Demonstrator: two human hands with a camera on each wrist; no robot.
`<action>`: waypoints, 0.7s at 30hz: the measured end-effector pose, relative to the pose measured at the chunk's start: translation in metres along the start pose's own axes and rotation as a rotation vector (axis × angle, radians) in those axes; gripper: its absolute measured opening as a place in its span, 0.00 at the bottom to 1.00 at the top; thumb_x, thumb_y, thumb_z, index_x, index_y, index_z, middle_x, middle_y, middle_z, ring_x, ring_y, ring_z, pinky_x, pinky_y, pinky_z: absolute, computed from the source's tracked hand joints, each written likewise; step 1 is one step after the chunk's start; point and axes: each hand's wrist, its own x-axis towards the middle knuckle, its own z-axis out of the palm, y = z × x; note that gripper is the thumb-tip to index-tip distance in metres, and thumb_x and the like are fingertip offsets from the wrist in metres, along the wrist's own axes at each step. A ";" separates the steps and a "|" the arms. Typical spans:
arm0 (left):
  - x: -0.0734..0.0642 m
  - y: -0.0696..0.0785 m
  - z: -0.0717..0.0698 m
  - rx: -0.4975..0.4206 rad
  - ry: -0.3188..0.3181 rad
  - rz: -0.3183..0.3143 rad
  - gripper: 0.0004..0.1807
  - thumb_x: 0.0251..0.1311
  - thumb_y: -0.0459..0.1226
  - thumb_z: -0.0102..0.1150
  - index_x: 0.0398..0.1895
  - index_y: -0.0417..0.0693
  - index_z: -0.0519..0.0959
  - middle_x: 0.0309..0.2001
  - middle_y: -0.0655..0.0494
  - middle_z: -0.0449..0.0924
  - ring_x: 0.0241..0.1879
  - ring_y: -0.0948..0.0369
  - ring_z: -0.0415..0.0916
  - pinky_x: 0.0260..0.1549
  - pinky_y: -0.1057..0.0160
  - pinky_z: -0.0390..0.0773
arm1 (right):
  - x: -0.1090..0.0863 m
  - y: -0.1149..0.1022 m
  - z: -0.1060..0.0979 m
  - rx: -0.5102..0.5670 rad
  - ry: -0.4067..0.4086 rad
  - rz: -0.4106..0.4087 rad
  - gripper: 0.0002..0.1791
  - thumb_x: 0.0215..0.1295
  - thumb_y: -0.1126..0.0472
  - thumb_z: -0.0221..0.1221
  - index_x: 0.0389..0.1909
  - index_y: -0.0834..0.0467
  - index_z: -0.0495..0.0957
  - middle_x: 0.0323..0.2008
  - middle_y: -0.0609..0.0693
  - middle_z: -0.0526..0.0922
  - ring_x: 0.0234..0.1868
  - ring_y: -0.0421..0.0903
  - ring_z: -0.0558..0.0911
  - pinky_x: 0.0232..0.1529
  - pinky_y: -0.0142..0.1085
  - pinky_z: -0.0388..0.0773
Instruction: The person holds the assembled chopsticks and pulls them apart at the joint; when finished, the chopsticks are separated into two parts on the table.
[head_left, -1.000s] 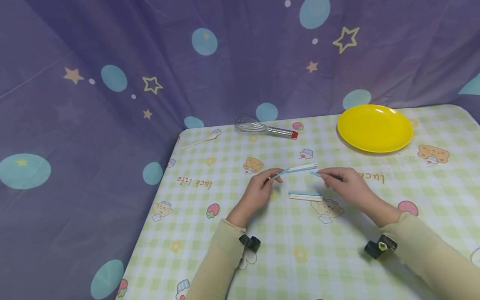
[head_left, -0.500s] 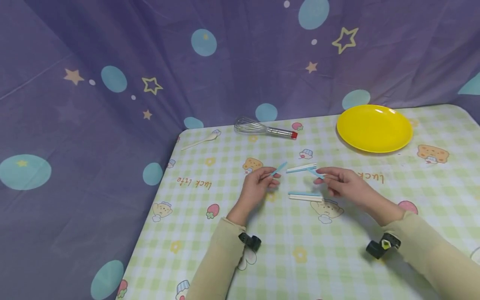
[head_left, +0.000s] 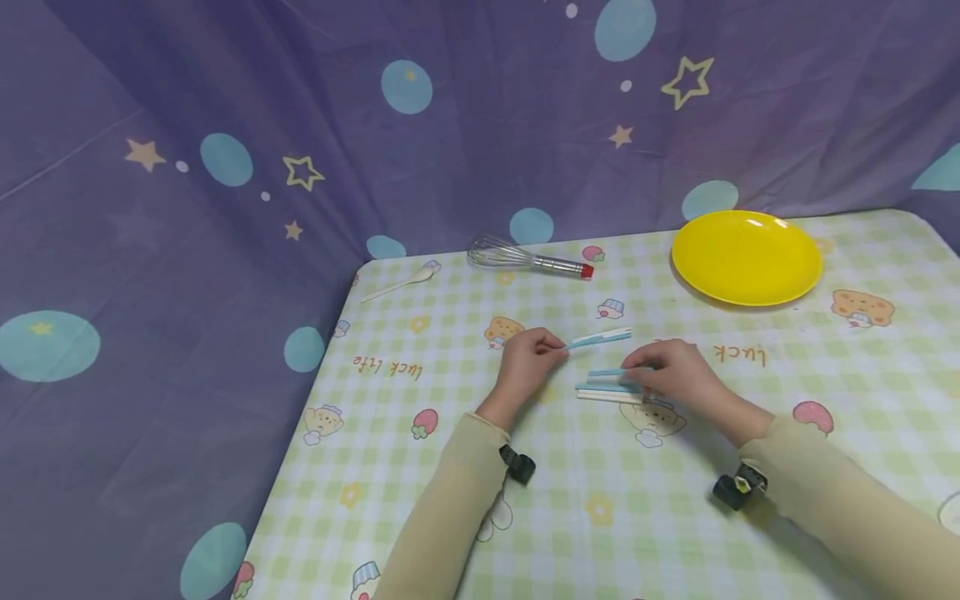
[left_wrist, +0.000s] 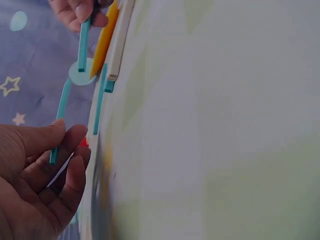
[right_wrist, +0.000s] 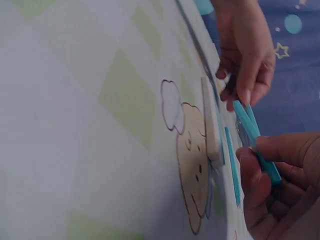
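My left hand [head_left: 528,362] pinches a thin blue stick [left_wrist: 64,102] between thumb and fingers, its tip pointing at the farther sticks in the head view. My right hand [head_left: 678,379] pinches another short blue stick [head_left: 604,372], held level close over the nearer group. That nearer group on the cloth is a blue stick [head_left: 596,386] beside white sticks [head_left: 609,396]. A little farther back lies a group of white sticks [head_left: 617,332] with blue along its near side. In the right wrist view, the right hand's blue stick [right_wrist: 245,117] crosses in front of the left hand's.
A yellow plate [head_left: 746,258] stands at the back right of the checked tablecloth [head_left: 570,533]. Along the back edge lie a metal whisk [head_left: 528,258] with a red end and a pale spoon [head_left: 401,283]. A purple curtain [head_left: 465,125] hangs behind and to the left.
The right hand has moved a little left and nearer to me, turning its blue stick level. The left hand has shifted slightly right, its stick's tip reaching the farther group in view.
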 end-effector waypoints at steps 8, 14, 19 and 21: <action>0.014 0.003 0.011 0.083 -0.061 -0.002 0.02 0.55 0.36 0.71 0.30 0.47 0.87 0.32 0.61 0.82 0.32 0.66 0.75 0.36 0.69 0.74 | 0.007 -0.002 0.013 -0.079 0.000 0.046 0.04 0.60 0.62 0.66 0.35 0.57 0.88 0.35 0.49 0.86 0.36 0.46 0.77 0.40 0.41 0.71; 0.020 0.003 0.016 0.060 -0.071 -0.025 0.02 0.54 0.35 0.72 0.29 0.49 0.87 0.30 0.63 0.82 0.30 0.67 0.75 0.36 0.69 0.73 | 0.008 -0.006 0.014 0.003 -0.029 0.108 0.06 0.61 0.61 0.66 0.36 0.59 0.88 0.37 0.51 0.86 0.38 0.45 0.78 0.40 0.39 0.72; 0.024 0.004 0.019 0.069 -0.072 -0.024 0.03 0.53 0.36 0.73 0.26 0.50 0.86 0.27 0.64 0.82 0.28 0.68 0.76 0.36 0.69 0.74 | 0.009 -0.006 0.014 0.038 -0.030 0.131 0.07 0.61 0.60 0.67 0.37 0.59 0.88 0.39 0.52 0.86 0.41 0.46 0.79 0.43 0.39 0.72; 0.026 0.005 0.020 0.083 -0.073 -0.017 0.03 0.53 0.37 0.73 0.26 0.51 0.86 0.26 0.64 0.82 0.28 0.67 0.76 0.36 0.68 0.75 | 0.009 -0.005 0.015 0.035 -0.025 0.133 0.07 0.61 0.60 0.67 0.37 0.59 0.88 0.39 0.52 0.86 0.41 0.46 0.79 0.43 0.39 0.72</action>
